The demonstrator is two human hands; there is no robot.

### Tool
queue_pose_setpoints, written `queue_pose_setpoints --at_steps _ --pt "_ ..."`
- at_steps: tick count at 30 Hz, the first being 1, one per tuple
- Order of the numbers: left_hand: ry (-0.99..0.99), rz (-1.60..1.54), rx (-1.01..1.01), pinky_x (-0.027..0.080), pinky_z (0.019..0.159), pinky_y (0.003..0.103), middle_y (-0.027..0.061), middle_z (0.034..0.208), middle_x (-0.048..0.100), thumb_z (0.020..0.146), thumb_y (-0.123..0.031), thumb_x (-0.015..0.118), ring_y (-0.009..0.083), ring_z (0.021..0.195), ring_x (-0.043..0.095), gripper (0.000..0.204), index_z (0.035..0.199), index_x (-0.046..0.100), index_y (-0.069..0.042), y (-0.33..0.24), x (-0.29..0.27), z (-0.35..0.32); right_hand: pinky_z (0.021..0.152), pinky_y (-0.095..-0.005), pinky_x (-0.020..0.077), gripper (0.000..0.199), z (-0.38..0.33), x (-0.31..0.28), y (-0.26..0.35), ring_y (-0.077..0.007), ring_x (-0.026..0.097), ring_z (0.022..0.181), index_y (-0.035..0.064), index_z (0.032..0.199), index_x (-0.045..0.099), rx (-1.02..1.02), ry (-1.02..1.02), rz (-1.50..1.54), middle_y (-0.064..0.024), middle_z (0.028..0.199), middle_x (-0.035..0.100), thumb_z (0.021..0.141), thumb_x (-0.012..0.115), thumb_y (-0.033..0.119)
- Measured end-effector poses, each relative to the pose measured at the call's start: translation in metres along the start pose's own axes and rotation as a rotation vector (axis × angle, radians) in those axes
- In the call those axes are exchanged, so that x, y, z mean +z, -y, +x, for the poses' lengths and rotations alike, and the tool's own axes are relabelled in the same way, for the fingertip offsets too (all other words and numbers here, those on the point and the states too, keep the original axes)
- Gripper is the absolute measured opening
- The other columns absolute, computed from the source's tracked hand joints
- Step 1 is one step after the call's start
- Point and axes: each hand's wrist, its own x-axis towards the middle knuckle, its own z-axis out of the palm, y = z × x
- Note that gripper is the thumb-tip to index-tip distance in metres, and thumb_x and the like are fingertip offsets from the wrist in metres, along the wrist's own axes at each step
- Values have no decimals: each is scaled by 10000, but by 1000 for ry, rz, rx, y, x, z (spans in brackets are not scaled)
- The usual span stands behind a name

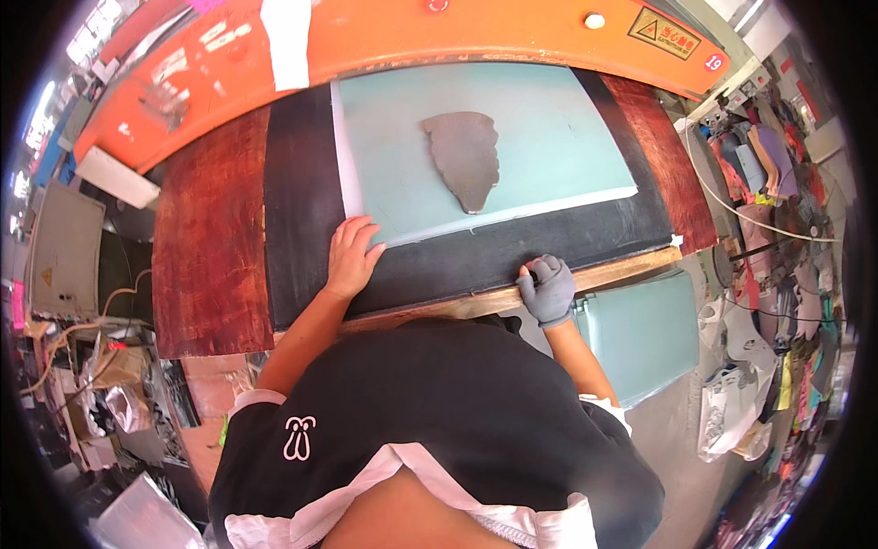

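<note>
My bare left hand (352,254) rests flat, fingers spread, on the near left corner of a pale green sheet (549,137) lying on a black board (302,183). A grey, leaf-shaped cutting die (465,156) sits on the sheet's middle. My right hand (548,288), in a grey glove, is curled over the near edge of the black board and the wooden edge beneath it. Neither hand holds a loose object.
An orange press head (412,37) arches across the back above the board. Reddish-brown wooden panels (208,247) flank the board on both sides. A second pale green sheet (645,329) leans at the lower right. Bags and cut pieces clutter the right (759,183); boxes and cables stand at left.
</note>
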Motion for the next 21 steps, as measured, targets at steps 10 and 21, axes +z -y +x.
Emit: queue_pose_setpoints --at_steps 10,21 --pt "328 101 107 429 693 432 101 846 550 721 -317 695 303 824 535 288 831 581 -76 -29 44 114 614 -403 451 117 149 88 -41 -295 551 656 92 722 582 -154 -11 133 -84 701 569 717 660 179" --pt "-8 179 -119 425 681 404 82 793 511 538 -363 831 296 781 515 455 768 547 -92 43 99 231 707 -381 425 276 452 53 -265 -272 522 744 -20 872 545 317 -427 466 -173 784 549 930 439 228"
